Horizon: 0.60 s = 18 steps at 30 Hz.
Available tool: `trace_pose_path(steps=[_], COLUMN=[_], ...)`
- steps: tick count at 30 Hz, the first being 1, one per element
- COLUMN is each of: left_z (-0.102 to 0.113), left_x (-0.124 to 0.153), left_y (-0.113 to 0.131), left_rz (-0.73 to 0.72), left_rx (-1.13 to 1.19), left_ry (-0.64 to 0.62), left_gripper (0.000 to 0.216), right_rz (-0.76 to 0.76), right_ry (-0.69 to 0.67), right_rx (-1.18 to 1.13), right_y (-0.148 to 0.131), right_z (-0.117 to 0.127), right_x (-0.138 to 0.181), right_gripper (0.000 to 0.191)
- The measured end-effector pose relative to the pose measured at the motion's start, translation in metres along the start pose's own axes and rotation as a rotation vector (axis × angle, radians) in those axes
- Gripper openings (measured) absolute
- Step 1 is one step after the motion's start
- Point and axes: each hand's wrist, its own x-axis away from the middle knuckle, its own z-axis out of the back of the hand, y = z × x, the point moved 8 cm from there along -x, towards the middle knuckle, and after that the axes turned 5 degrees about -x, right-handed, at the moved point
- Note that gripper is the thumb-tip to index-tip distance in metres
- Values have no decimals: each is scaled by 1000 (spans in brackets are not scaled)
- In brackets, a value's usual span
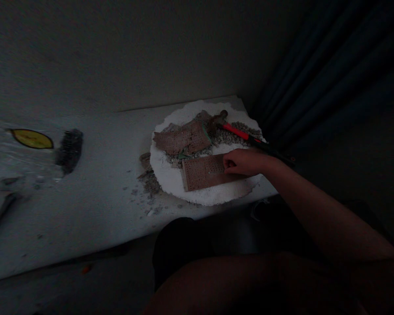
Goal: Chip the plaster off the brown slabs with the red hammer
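Note:
My right hand (241,162) reaches in from the right, with its fingers curled closed on the right part of a flat brown panel (202,171) dotted with holes. Whatever the fingers may pinch is hidden. Beneath the panel lies a round white slab (166,177) with a ragged edge. A second, bent and cracked piece of perforated brown sheet (184,138) rests behind it among grey gravel-like bits (231,138). Just beyond my hand lies a hammer (238,131) with a red and black handle, its head on the bits. My left hand is not in view.
The pale bench (101,210) has grey crumbs (151,183) scattered left of the slab. A clear plastic bag with a yellow label (33,138) and dark contents lies at the left. Dark curtain folds (315,78) hang at the right. The scene is dim.

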Motion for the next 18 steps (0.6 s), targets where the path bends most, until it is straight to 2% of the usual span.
trace_pose_path(steps=[7,9,12,14,16,18], left_z=[-2,5,22,25,22,12], left_x=[3,4,14,17,14,7], left_y=[-13,-9,5,8,8,1], left_rz=[10,-145,-486,-579,-553,-402], left_rx=[10,41,92,105,112,99], left_ry=[-12,89,322,403,409,328], left_gripper=[83,79,65,60,61,64], right_rz=[16,8,8,15,26,38], right_ry=[12,7,-1,0,8,14], right_rx=[-23,-19,-18,-9,8,17], right_y=[3,4,3,1,0,0], right_z=[-3,-3,-3,-3,-3,-3], right_x=[-3,-3,-2,-2,-2,-2], right_gripper=[10,9,9,9,9,8])
